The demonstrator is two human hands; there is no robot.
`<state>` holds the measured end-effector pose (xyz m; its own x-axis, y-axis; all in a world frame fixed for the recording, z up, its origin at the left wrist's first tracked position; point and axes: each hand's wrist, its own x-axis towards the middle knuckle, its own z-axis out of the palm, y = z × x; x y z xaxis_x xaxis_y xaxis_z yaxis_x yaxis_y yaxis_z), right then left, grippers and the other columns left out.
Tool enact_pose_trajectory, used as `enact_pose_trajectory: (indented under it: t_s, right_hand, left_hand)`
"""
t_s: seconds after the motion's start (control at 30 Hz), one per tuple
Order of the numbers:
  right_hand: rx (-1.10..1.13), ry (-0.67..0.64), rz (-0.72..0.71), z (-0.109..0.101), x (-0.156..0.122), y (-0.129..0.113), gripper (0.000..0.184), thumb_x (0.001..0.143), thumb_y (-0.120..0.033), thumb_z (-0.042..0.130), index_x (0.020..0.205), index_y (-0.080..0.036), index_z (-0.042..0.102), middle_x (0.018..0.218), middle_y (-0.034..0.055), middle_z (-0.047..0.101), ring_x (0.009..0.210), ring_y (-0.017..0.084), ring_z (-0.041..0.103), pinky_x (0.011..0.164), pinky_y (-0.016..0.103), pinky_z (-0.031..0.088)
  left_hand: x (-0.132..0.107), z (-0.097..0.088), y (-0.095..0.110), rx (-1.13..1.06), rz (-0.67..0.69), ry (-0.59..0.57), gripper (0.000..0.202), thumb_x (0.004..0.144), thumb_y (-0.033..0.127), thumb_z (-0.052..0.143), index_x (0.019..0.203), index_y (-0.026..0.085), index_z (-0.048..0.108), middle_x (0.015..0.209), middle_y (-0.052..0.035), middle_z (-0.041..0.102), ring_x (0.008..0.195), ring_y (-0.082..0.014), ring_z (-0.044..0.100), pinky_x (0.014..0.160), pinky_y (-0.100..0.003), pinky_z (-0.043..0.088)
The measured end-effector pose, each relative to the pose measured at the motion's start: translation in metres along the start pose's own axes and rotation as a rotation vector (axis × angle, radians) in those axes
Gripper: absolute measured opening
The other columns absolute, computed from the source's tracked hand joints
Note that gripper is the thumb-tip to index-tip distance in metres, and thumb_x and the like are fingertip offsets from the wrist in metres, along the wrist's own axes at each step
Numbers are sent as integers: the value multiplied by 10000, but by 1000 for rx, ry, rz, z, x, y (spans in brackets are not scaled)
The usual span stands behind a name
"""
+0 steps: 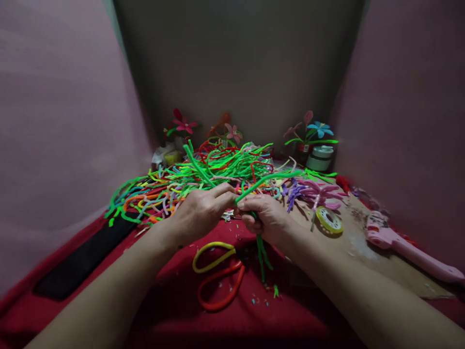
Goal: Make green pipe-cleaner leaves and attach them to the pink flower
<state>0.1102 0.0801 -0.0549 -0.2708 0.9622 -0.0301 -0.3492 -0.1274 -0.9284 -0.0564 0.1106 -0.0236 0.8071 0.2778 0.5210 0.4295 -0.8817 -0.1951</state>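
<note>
Both hands meet above the red cloth, pinching green pipe cleaners (267, 181) between them. My left hand (203, 208) is closed on the green stems; one thick green length slants up and away behind its knuckles. Closed fingers of my right hand (267, 215) grip the same bunch, with one stem rising to the right and loose green ends hanging below the palm. The exact joining point is hidden by the fingers. Just below the hands lie scissors with one yellow loop (213, 244) and one red loop (223, 306); their blades are in shadow.
A heap of mixed pipe cleaners (232, 162) spreads behind the hands. On the right, a board (358, 252) carries yellow tape (329, 220), pink and purple pipe-cleaner bundles, and a pink tool (407, 249). A black strip (87, 259) lies left. Fuzzy flowers (319, 129) stand behind.
</note>
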Motion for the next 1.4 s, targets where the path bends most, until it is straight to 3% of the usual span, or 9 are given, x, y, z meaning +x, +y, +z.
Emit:
enact_pose_trajectory:
  t_s: [0.1,0.23,0.33,0.47,0.6,0.8,0.93,1.2,1.4]
  right_hand:
    - [-186,56,-140,8,-5,-3,143,608,-153,513,490,-169,434,365,-85,325,334,43,220,356,213,133]
    - [-653,167,-380,15,-15,-4,201,682,-141,456,488,-168,410,460,-55,358,445,63,312,452,212,240]
    - [-1025,279,-627,17,-21,-1,200,729,-135,430,532,-167,440,491,-44,375,471,71,339,493,223,251]
    - [-1366,304,-940,18,-28,1,196,777,-154,425,591,-155,487,507,-18,437,466,84,371,496,244,245]
    - [-1498,305,-1110,20,-34,-3,232,798,-136,413,584,-151,499,499,-2,459,470,97,395,495,259,236]
    - [-1238,216,-936,22,-32,-14,224,830,-176,423,618,-153,493,535,-19,439,483,74,381,508,228,283]
    - [-894,211,-752,24,-29,-25,254,822,-229,464,576,-166,472,506,-49,364,473,64,308,484,218,264]
    - [-53,-32,-407,16,-23,-29,191,763,-232,532,589,-160,501,397,-87,329,374,42,212,389,211,147]
    - [282,-178,-148,7,-18,-22,118,743,-235,524,694,-141,577,378,-94,334,342,36,155,339,179,123]
  left_hand:
    - [0,-6,9,136,-54,-46,189,777,67,384,772,158,549,789,-34,599,563,-98,517,451,-192,312]
    - [9,-12,19,-5,-251,-78,149,734,93,412,638,155,507,625,-10,515,544,-106,455,494,-219,300]
    - [21,-21,20,-359,-535,-187,183,713,162,471,531,158,453,501,25,412,483,-89,382,471,-219,273]
    - [30,-35,15,-1030,-911,-408,215,670,218,530,491,165,424,403,61,291,362,-49,231,375,-211,164]
    - [25,-41,6,-1414,-1036,-465,241,646,197,577,468,167,418,366,75,240,320,-30,166,347,-208,76]
    - [24,-48,6,-1446,-1016,-306,241,613,174,639,448,150,464,349,63,306,294,-17,231,314,-183,103]
    - [29,-49,12,-1375,-973,-176,223,653,245,657,515,139,518,366,56,374,306,-18,282,314,-163,166]
    - [21,-18,28,-1143,-690,468,161,677,186,672,811,167,585,648,29,548,479,-36,439,429,-152,354]
    - [11,-9,34,-923,-571,549,49,740,159,608,780,176,585,702,15,535,582,-77,510,516,-188,427]
